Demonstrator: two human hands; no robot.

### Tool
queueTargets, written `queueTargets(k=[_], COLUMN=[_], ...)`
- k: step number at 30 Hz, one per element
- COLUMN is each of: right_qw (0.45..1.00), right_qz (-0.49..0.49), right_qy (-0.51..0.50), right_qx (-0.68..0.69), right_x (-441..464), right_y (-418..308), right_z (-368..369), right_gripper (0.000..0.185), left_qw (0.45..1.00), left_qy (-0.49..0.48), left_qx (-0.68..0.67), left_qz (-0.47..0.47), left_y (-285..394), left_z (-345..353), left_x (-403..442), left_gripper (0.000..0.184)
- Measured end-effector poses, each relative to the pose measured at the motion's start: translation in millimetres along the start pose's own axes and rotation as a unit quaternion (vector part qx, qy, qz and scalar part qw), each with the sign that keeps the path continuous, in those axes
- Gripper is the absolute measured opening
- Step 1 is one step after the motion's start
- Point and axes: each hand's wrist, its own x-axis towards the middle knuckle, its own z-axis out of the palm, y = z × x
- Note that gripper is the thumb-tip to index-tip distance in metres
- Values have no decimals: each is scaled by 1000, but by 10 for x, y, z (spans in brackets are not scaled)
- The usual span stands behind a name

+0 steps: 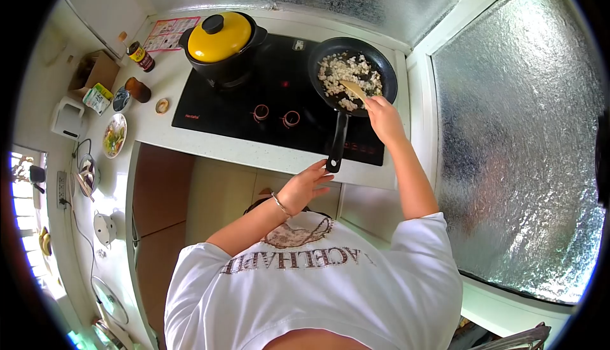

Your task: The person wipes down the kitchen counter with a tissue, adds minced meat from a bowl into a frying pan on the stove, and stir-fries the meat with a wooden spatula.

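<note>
A black frying pan [386, 75] sits on the right side of the black cooktop [210, 110], with chopped pale food [340, 74] spread inside it. My right hand [384, 120] is closed round a wooden spatula [353, 87], whose blade rests in the food. Below the pan, my left hand [307, 187] has its fingers apart, and its fingertips are at the end of the black pan handle [338, 143]. A silver bracelet circles the left wrist.
A black pot with a yellow lid [222, 40] stands at the cooktop's back left. Along the left counter are a sauce bottle [140, 56], a brown jar [138, 89], a plate of vegetables [115, 136] and a cardboard box [95, 72]. A textured glass panel [508, 147] rises at right.
</note>
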Motion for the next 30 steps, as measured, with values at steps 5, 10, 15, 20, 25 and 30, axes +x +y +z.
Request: queueTargets(k=[5,10,15,20,25,30], right_qw=[1000,999,998,997,997,996], right_qz=[14,29,60,60,80,79], right_qy=[-10,4,-22,32,-21,-4], right_qx=[-9,-12,-15,-26,-13,-29], right_x=[130,160,123,379,331,203], right_y=[54,155,274,397,525,631], right_z=[45,60,-45,0,131,41], right_gripper=[16,17,19,20,20,19], left_qw=[1000,1000,1000,1000,1000,1000], left_qy=[2,-3,-20,0,-6,-10], left_qx=[-4,-8,-4,5,-1,-10], left_qz=[3,10,12,18,19,11], left_y=[1,-23,-9,-24,-38,-47], left_z=[17,-32,-11,38,1,24], left_x=[1,43,31,-17,-3,-14], left_gripper=[49,50,52,53,53,53])
